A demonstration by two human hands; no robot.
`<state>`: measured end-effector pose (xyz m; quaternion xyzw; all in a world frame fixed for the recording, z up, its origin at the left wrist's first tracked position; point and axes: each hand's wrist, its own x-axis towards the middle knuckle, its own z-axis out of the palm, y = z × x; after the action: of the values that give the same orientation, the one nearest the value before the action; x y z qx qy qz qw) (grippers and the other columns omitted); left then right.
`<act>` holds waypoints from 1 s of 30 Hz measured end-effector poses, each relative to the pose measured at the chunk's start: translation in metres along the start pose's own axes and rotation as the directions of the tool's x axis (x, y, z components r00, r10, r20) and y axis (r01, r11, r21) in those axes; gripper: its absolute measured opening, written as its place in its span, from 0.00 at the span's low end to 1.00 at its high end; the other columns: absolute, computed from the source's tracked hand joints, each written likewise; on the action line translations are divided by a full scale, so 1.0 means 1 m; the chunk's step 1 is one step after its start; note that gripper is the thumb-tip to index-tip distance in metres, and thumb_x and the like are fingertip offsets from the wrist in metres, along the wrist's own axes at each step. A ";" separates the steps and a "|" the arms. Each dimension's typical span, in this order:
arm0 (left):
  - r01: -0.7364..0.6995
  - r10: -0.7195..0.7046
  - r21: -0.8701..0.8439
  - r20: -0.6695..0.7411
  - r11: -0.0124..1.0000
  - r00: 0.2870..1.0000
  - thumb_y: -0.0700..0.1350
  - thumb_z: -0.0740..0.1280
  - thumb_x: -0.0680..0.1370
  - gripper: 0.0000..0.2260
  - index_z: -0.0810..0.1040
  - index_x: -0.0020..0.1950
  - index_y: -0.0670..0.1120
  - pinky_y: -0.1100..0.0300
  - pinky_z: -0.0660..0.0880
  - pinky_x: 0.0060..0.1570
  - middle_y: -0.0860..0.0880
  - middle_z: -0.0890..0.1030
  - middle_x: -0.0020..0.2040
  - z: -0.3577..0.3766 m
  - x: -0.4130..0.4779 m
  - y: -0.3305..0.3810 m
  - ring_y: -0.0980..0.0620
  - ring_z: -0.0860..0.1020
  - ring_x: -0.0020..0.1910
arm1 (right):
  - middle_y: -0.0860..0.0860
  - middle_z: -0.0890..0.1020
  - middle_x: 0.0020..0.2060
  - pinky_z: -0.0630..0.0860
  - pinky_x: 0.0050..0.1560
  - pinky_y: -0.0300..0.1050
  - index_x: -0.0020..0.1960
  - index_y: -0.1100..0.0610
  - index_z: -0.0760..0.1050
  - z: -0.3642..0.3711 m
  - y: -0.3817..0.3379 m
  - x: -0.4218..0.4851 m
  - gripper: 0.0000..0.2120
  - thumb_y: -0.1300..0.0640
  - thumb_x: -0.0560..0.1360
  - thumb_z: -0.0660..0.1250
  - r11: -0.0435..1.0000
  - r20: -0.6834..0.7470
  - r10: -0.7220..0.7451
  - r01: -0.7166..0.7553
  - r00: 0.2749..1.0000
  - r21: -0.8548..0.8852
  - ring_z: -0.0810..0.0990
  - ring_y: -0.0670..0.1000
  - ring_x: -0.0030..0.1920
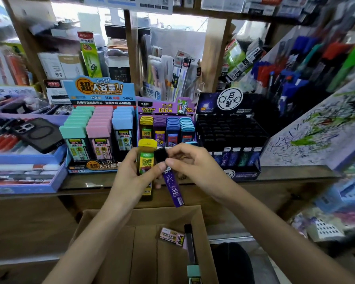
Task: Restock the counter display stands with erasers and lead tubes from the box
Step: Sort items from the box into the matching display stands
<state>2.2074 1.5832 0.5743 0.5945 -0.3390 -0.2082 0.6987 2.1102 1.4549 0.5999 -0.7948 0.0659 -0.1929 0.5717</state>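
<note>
In the head view, the left hand (129, 177) has its fingers curled around a yellow-capped lead case (146, 167) and holds it upright above the counter (285, 173). The right hand (193, 165) pinches the black cap of a purple lead tube (172, 186) between thumb and index finger. The tube hangs tilted, just beside the yellow-capped case, over the far edge of the cardboard box (115, 242). In the box lie a pink packet (172, 236) and a dark tube (190, 251) with a mint end. On the counter three stands are side by side: the blue stand (98, 136), the purple stand (166, 128) and the black stand (230, 132). The black stand has some tubes in its front row. A phone (37, 134) lies on a tray at the left.
</note>
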 end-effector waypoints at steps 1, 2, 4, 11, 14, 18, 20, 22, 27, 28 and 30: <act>0.021 -0.021 0.009 0.016 1.000 1.000 0.46 0.70 0.68 0.17 0.74 0.56 0.46 0.62 0.77 0.30 0.50 0.83 0.41 0.001 0.000 -0.002 0.54 0.81 0.35 | 0.42 0.79 0.39 0.74 0.38 0.32 0.45 0.49 0.76 -0.003 0.002 -0.003 0.07 0.61 0.76 0.66 1.000 0.009 -0.002 0.002 1.000 0.013 0.79 0.39 0.39; 0.041 -0.042 0.020 0.032 0.999 0.999 0.48 0.71 0.68 0.18 0.75 0.56 0.47 0.61 0.77 0.30 0.50 0.83 0.41 0.003 0.000 -0.005 0.54 0.82 0.36 | 0.43 0.80 0.38 0.74 0.37 0.32 0.45 0.49 0.77 -0.006 0.003 -0.006 0.07 0.61 0.76 0.66 1.000 0.012 -0.001 0.001 1.000 0.015 0.79 0.39 0.39; 0.073 -0.075 0.028 0.042 0.997 0.996 0.52 0.71 0.67 0.18 0.76 0.55 0.49 0.60 0.78 0.31 0.50 0.83 0.43 0.006 0.000 -0.010 0.54 0.81 0.37 | 0.44 0.80 0.37 0.75 0.36 0.32 0.43 0.49 0.77 -0.019 0.005 -0.010 0.07 0.62 0.75 0.68 1.000 -0.029 -0.002 0.001 1.000 -0.013 0.79 0.40 0.37; 0.137 -0.137 -0.027 -0.004 0.990 0.991 0.53 0.61 0.75 0.11 0.75 0.50 0.48 0.60 0.78 0.30 0.50 0.83 0.40 0.020 0.004 -0.025 0.55 0.79 0.34 | 0.44 0.81 0.35 0.75 0.39 0.32 0.42 0.47 0.78 -0.108 -0.005 -0.019 0.10 0.62 0.72 0.71 0.974 -0.378 -0.160 0.083 0.912 -0.212 0.79 0.41 0.37; 0.141 -0.142 -0.024 -0.022 0.990 0.990 0.47 0.59 0.79 0.06 0.75 0.50 0.48 0.60 0.78 0.28 0.51 0.83 0.38 0.025 0.004 -0.029 0.56 0.79 0.32 | 0.42 0.81 0.38 0.76 0.41 0.32 0.44 0.46 0.77 -0.127 0.009 -0.022 0.09 0.61 0.73 0.70 0.941 -0.393 -0.166 0.027 0.905 -0.336 0.80 0.41 0.39; 0.149 -0.149 -0.012 -0.021 0.989 0.989 0.45 0.58 0.80 0.06 0.74 0.50 0.47 0.61 0.78 0.28 0.52 0.83 0.37 0.031 0.002 -0.033 0.56 0.79 0.32 | 0.41 0.80 0.40 0.76 0.43 0.31 0.52 0.54 0.79 -0.128 0.032 -0.026 0.08 0.60 0.73 0.70 0.925 -0.389 -0.130 -0.029 0.912 -0.378 0.80 0.37 0.39; 0.154 -0.154 -0.007 -0.015 0.988 0.988 0.46 0.58 0.80 0.07 0.74 0.51 0.47 0.60 0.78 0.29 0.52 0.83 0.37 0.033 0.001 -0.034 0.56 0.79 0.32 | 0.39 0.81 0.40 0.76 0.42 0.30 0.50 0.50 0.78 -0.126 0.036 -0.028 0.08 0.59 0.73 0.70 0.931 -0.387 -0.131 -0.021 0.913 -0.364 0.80 0.37 0.39; 0.159 -0.158 0.005 -0.007 0.987 0.987 0.47 0.58 0.79 0.07 0.74 0.51 0.47 0.60 0.79 0.30 0.51 0.83 0.38 0.034 0.000 -0.035 0.55 0.79 0.33 | 0.38 0.81 0.38 0.76 0.41 0.31 0.48 0.46 0.77 -0.126 0.038 -0.030 0.09 0.59 0.73 0.70 0.943 -0.385 -0.132 -0.004 0.913 -0.333 0.81 0.38 0.39; 0.164 -0.164 0.022 -0.003 0.986 0.986 0.49 0.59 0.77 0.09 0.74 0.52 0.47 0.59 0.80 0.31 0.50 0.83 0.39 0.034 -0.001 -0.036 0.55 0.80 0.33 | 0.44 0.82 0.42 0.77 0.41 0.33 0.53 0.57 0.79 -0.127 0.042 -0.031 0.07 0.62 0.74 0.68 0.950 -0.397 -0.132 0.002 0.908 -0.311 0.82 0.42 0.42; 0.164 -0.164 0.025 -0.002 0.986 0.986 0.49 0.59 0.77 0.09 0.74 0.52 0.48 0.59 0.80 0.31 0.50 0.83 0.39 0.035 -0.001 -0.036 0.55 0.80 0.33 | 0.44 0.82 0.42 0.77 0.41 0.32 0.53 0.58 0.79 -0.128 0.042 -0.031 0.08 0.62 0.75 0.68 0.947 -0.403 -0.137 0.001 0.905 -0.321 0.82 0.41 0.42; 0.164 -0.164 0.030 -0.006 0.986 0.986 0.49 0.59 0.78 0.09 0.74 0.52 0.48 0.59 0.79 0.31 0.50 0.83 0.39 0.035 -0.002 -0.037 0.55 0.80 0.33 | 0.43 0.81 0.42 0.77 0.43 0.32 0.55 0.59 0.79 -0.133 0.039 -0.029 0.09 0.62 0.75 0.68 0.936 -0.409 -0.139 -0.015 0.902 -0.351 0.82 0.40 0.43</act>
<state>2.1851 1.5529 0.5398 0.6313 -0.2910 -0.2590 0.6706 2.0370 1.3339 0.5926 -0.8225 0.1967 -0.3663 0.3881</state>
